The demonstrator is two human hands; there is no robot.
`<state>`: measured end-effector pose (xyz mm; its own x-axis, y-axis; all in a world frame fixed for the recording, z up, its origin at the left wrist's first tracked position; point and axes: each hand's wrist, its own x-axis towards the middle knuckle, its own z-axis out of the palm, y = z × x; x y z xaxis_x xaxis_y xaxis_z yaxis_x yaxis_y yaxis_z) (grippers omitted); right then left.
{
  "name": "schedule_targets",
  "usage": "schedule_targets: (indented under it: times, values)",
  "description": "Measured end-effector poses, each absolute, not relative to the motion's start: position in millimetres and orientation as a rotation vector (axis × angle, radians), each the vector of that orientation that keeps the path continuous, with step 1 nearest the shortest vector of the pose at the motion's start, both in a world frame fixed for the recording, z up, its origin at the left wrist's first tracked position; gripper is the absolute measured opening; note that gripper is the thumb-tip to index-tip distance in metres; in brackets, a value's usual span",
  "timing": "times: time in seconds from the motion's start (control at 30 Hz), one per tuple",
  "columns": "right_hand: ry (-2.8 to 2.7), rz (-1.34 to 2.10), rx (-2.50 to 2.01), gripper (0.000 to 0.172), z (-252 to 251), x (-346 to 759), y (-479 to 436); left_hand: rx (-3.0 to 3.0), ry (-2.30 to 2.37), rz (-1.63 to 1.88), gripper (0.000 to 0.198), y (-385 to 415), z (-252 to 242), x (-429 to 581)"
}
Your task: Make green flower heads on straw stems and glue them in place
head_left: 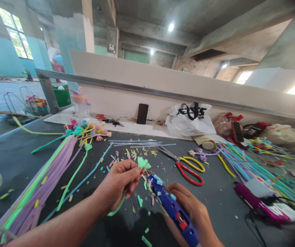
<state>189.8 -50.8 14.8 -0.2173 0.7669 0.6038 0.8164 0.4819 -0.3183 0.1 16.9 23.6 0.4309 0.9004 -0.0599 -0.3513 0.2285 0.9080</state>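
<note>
The green fuzzy flower (pixel 143 162) is above the middle of the table (pixel 214 209), at the fingertips of the left hand (pixel 121 180). This hand is closed in a narrow pinch just under the petals, and a green stem (pixel 118 207) comes out below it. The right hand (pixel 193 209) is wrapped around a blue glue gun (pixel 174 209), whose nozzle points to the base of the flower. The nozzle is very near the petals, but I cannot tell if it touches them. In my judgement, the step in hand is putting glue at the flower's base. The next move calls for a steady pinch and a small, exact placing of the nozzle, with the fingers kept away from the hot tip. Around the hands there are small cut pieces (pixel 140 201). Just beyond them, the scissors (pixel 176 158) lie at the right, and clear sticks (pixel 137 143) lie farther back. A bundle of purple and green strips (pixel 51 175) lies at the left, and a phone (pixel 142 114) stands behind.
</note>
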Motion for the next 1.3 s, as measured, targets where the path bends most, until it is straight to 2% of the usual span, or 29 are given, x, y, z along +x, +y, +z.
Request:
schedule_targets:
  times: [0.6, 0.83, 1.03, 1.17, 1.3]
  values:
    - [-1.976, -0.161, -1.284, 0.006, 10.4, 190.9, -48.9, 0.946, 0.659, 0.957, 0.025, 18.4, 22.6, -0.6]
    - [-2.018, -0.125, -1.309, 0.008, 18.2, 190.6, -52.4, 0.928, 0.652, 0.951, 0.024, 19.8, 20.9, -0.5]
    - [-2.051, -0.185, -1.318, 0.016, 26.3, 205.9, -48.3, 0.823, 0.633, 0.949, 0.019, 26.3, 19.7, -3.8]
    - [-2.167, -0.115, -1.597, 0.018, 27.0, 236.0, -36.3, 0.794, 0.607, 0.924, 0.015, 31.2, 15.5, -5.1]
    - [-2.209, 0.014, -2.033, 0.03, 21.5, 271.4, -24.7, 0.781, 0.566, 0.869, 0.014, 33.5, 9.6, -5.4]
